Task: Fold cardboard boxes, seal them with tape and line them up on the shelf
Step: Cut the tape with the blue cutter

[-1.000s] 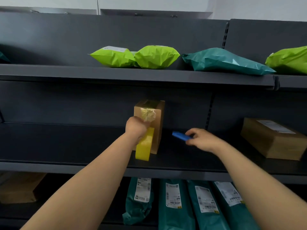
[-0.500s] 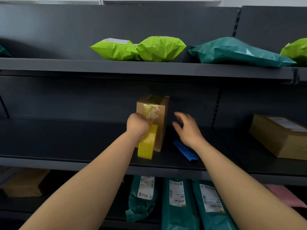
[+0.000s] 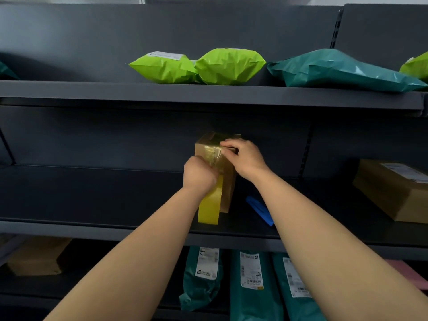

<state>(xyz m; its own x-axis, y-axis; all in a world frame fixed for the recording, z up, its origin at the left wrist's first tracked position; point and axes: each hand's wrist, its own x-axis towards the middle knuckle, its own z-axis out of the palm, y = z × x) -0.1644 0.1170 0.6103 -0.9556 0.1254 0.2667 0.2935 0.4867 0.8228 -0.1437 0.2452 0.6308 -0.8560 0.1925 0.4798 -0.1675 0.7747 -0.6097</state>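
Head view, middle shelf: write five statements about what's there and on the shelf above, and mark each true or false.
1. The small cardboard box stands upright on the middle shelf. True.
2. The left grip holds the yellow tape roll. True.
3. The blue tool is in the right grip. False: it lies on the shelf to the right of the box, while the right grip holds the box's taped top edge.
4. The top shelf carries only cardboard boxes. False: lime mailers and a teal mailer lie there.
5. A larger labelled box lies at the right end of the middle shelf. True.
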